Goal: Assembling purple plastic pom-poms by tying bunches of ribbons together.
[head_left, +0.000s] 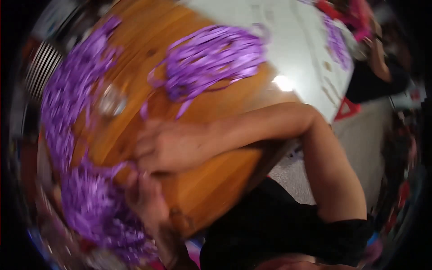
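Observation:
My left hand [146, 198] is at the near left edge of the wooden tabletop, its fingers bent together on a strand of purple ribbon [114, 170]. That strand runs into a loose heap of ribbon [90, 198] hanging past the table edge. Just above it, my right hand [168, 146] reaches across from the right with its fingers curled closed, almost touching the left fingertips. Motion blur hides what lies inside the right fingers. A looped bundle of shiny purple ribbon [216, 56] rests beyond the right hand, with loose ends trailing toward it.
More purple ribbon [74, 90] is piled along the table's left side. A small clear round object [112, 100], blurred, stands between the piles. A white tabletop [297, 40] adjoins the wooden one, with further ribbon [336, 42] at its far edge. Another person's arm [379, 58] shows at the upper right.

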The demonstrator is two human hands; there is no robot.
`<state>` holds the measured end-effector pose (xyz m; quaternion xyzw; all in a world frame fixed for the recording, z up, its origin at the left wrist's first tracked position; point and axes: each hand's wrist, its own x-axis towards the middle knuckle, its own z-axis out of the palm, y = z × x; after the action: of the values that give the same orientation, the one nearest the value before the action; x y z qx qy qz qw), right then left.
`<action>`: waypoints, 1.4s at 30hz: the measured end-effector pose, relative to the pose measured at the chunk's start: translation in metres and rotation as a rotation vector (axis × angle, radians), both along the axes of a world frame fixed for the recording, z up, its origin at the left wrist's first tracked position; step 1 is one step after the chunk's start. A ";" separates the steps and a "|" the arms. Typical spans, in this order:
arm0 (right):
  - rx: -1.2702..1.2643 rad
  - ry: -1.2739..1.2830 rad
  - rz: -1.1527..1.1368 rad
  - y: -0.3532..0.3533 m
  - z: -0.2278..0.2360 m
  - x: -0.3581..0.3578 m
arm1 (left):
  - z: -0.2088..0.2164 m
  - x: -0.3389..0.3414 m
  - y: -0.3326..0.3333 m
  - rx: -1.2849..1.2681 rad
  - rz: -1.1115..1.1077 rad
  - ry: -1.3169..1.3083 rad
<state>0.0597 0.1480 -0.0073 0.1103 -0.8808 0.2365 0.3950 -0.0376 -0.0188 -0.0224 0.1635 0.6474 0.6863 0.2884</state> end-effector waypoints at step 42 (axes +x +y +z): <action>-0.914 -0.499 0.201 -0.015 0.015 -0.001 | 0.011 -0.004 0.003 0.306 -0.238 -0.359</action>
<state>0.0583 0.1332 0.0073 -0.0488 -0.7403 0.6520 0.1568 -0.0412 -0.0158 -0.0116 0.1559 0.4508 0.7554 0.4493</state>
